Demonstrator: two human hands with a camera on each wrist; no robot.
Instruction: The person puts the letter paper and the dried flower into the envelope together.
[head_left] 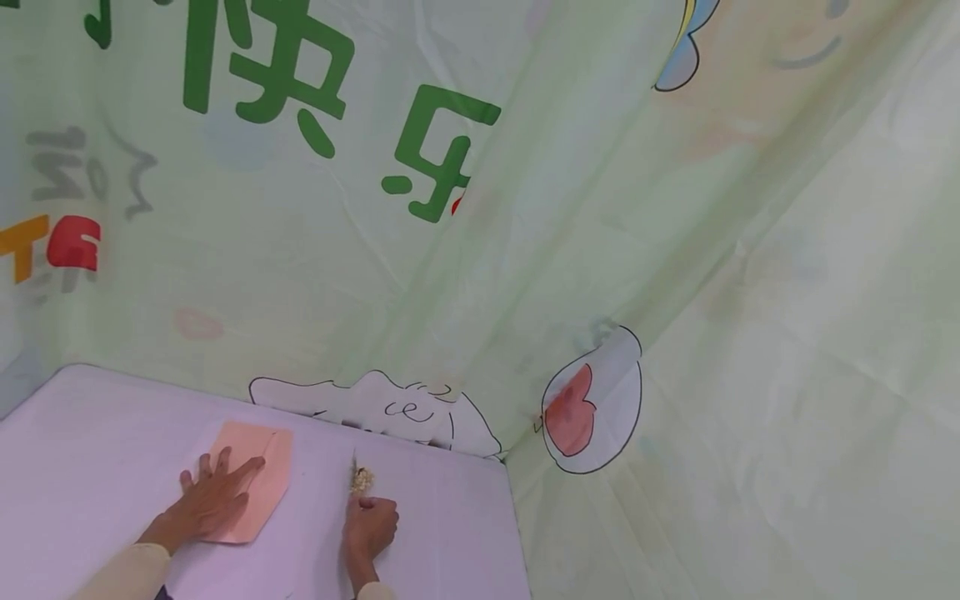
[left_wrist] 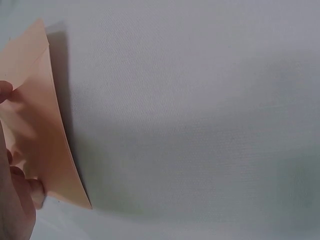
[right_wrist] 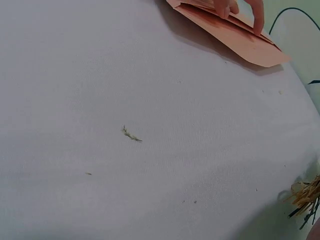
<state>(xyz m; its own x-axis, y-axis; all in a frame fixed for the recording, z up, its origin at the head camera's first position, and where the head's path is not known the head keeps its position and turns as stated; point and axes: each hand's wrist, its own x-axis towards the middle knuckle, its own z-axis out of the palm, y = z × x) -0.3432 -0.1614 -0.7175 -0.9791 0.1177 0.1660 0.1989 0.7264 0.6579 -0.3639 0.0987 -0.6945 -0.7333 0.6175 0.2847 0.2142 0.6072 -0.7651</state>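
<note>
A salmon-pink paper envelope (head_left: 274, 477) lies on the white-covered table. My left hand (head_left: 212, 497) rests on it with the fingers spread. In the right wrist view the fingers (right_wrist: 257, 16) of that hand touch the paper at the envelope's opening (right_wrist: 225, 26). Right of the envelope, my right hand (head_left: 371, 527) grips a small bunch of dried flowers (head_left: 362, 480) just above the table. Their cut, straw-like stem ends (right_wrist: 309, 194) show in the right wrist view; the part inside the fist is hidden.
A green plant scrap (right_wrist: 131, 135) and several tiny crumbs lie on the tablecloth (right_wrist: 100, 90). Behind the table and along its right side hangs a pale printed curtain (head_left: 337, 250) with green lettering, meeting the table's back edge.
</note>
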